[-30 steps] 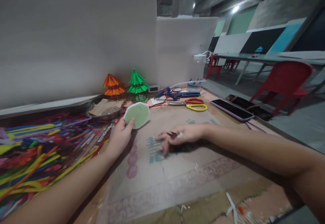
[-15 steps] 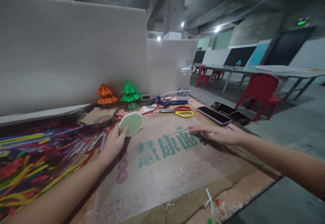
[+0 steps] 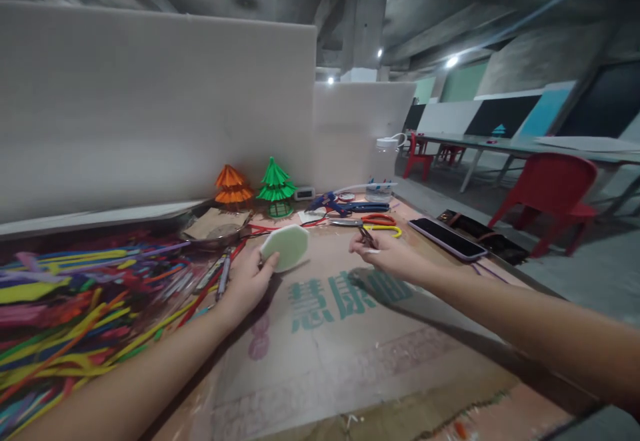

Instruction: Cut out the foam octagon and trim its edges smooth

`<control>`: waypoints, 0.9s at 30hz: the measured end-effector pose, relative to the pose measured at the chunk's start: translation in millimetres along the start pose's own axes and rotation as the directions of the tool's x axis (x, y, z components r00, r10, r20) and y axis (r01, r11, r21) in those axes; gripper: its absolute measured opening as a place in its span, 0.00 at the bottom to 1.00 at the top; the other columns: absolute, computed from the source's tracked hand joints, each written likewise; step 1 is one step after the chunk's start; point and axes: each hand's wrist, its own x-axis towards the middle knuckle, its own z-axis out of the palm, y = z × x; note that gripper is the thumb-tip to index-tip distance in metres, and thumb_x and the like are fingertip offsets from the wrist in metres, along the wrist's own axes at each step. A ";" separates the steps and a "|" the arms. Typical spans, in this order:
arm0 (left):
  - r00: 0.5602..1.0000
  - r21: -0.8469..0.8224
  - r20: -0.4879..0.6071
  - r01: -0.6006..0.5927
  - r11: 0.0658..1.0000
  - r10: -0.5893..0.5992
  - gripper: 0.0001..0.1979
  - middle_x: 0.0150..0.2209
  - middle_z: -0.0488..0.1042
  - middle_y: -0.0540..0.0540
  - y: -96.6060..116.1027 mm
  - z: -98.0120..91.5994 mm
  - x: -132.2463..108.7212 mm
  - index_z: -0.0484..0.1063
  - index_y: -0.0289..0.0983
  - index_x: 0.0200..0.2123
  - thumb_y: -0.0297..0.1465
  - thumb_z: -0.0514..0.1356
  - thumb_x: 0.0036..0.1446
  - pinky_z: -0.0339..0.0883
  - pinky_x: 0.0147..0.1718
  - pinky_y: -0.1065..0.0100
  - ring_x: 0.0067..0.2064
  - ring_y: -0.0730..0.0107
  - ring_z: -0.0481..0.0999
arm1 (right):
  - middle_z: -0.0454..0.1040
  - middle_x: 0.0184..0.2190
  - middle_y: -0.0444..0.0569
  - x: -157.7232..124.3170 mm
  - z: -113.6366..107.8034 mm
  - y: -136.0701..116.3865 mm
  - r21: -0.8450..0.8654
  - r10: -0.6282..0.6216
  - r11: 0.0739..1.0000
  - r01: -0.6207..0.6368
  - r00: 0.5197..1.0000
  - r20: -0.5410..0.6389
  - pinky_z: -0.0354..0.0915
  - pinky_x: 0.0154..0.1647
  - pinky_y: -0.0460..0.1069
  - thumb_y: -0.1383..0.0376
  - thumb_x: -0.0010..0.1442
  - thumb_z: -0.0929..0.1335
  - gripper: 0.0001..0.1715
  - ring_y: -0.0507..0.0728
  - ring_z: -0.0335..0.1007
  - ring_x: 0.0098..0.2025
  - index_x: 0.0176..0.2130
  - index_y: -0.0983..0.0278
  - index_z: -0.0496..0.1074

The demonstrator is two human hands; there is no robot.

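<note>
My left hand (image 3: pixel 253 279) pinches a pale green, many-sided flat piece (image 3: pixel 293 247) with a thick light rim, thumb on its face. My right hand (image 3: pixel 385 254), raised above the printed sheet (image 3: pixel 300 374), has its fingers closed round a small dark pointed tool (image 3: pixel 369 237) whose kind I cannot make out. A white bit shows against its fingers. Just beyond that hand lie scissors (image 3: pixel 393 230) with yellow handles and a tool with red-orange handles (image 3: pixel 379 219). A green tiered paper-like model (image 3: pixel 276 184) and an orange one (image 3: pixel 231 184) stand behind my left hand.
Many coloured strips (image 3: pixel 75 321) fill the left side. At the back are a blue glue gun (image 3: pixel 333 202), blue-handled pliers (image 3: pixel 367 207) and a clear bottle (image 3: pixel 384 167). A phone (image 3: pixel 447 239) lies right, near the table edge. Red chairs (image 3: pixel 547 187) stand beyond.
My right hand has lifted off the sheet, its fingers now closed on the dark tool. My left hand keeps its hold on the green piece. The whole view has shifted, moving the scene rightward.
</note>
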 end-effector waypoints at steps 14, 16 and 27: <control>0.969 0.094 0.168 -0.196 0.976 0.178 0.14 0.43 0.79 0.43 12.6 -3.1 -16.6 0.73 0.37 0.48 0.37 0.57 0.64 0.70 0.45 0.62 0.45 0.59 0.77 | 0.69 0.30 0.44 30.2 65.8 15.3 0.029 -0.380 0.925 0.379 0.924 0.047 0.61 0.32 0.48 0.55 0.65 0.65 0.14 0.53 0.64 0.31 0.41 0.63 0.68; 0.947 0.112 0.161 -0.299 0.948 0.279 0.10 0.43 0.78 0.44 15.4 -4.7 -16.1 0.73 0.38 0.45 0.34 0.55 0.65 0.69 0.47 0.63 0.46 0.61 0.76 | 0.71 0.34 0.47 26.8 58.9 15.5 -0.065 -0.435 0.898 0.436 0.900 0.031 0.63 0.35 0.49 0.52 0.66 0.64 0.19 0.55 0.67 0.34 0.49 0.62 0.66; 0.914 0.140 0.170 -0.392 0.909 0.368 0.12 0.46 0.76 0.44 12.1 -9.3 -10.8 0.72 0.40 0.47 0.24 0.53 0.64 0.66 0.52 0.61 0.50 0.63 0.73 | 0.75 0.40 0.55 32.2 50.5 14.6 -0.418 -0.675 0.655 0.629 0.736 0.051 0.64 0.41 0.54 0.55 0.73 0.55 0.22 0.60 0.68 0.40 0.49 0.65 0.69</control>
